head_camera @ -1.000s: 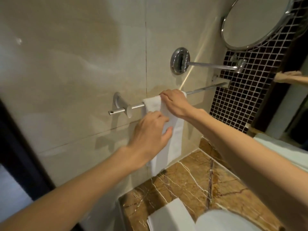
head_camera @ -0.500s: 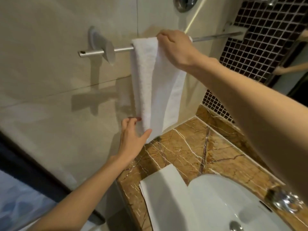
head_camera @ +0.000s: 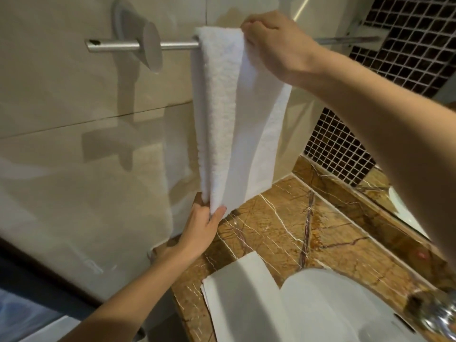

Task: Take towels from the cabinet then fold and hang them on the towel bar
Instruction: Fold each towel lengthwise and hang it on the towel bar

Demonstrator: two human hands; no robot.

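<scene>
Here's the towel, folded into a long narrow strip and draped over the towel bar near its left end, just right of the bracket. Both halves hang down towards the back edge of the worktop.

The right hand is up top, fingers curled over the fold right where it crosses the bar. That looks like an anchor, so the cloth can't slide off while the bottom gets tidied.

Down below, the left hand pinches the bottom hem between thumb and fingers, just above the worktop's back left corner. It looks like a downward tug to pull the strip straight and line up the two hanging ends. The rough front layer and the smooth one behind it aren't quite square, so I'd say this is the straightening stage, with the hanging nearly done.

A second towel lies folded at the worktop's near left corner, just beside the sink, probably next in line.
</scene>
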